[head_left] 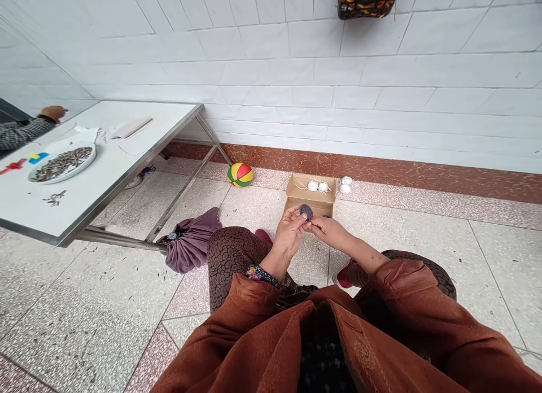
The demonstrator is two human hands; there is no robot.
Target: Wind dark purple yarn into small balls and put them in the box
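Observation:
My left hand (290, 230) pinches a small dark grey ball of yarn (306, 212) between thumb and fingers. Close against its right side is my right hand (329, 230), its fingers pressed together near the ball; whether they grip a strand is too small to see. Below and beyond both hands, an open cardboard box (292, 187) lies on the floor. White yarn balls (317, 186) with loose ends rest in its far part. Two more white balls (346, 184) sit on the floor just right of the box.
At left stands a white table (105, 173) bearing a plate (91, 158) of sunflower seeds and a folded cloth (131, 127). Another person's hand (54, 112) is beyond it. A striped ball (240, 174) and a purple cloth bag (192, 240) are on the floor. A tiled wall (271, 110) rises ahead.

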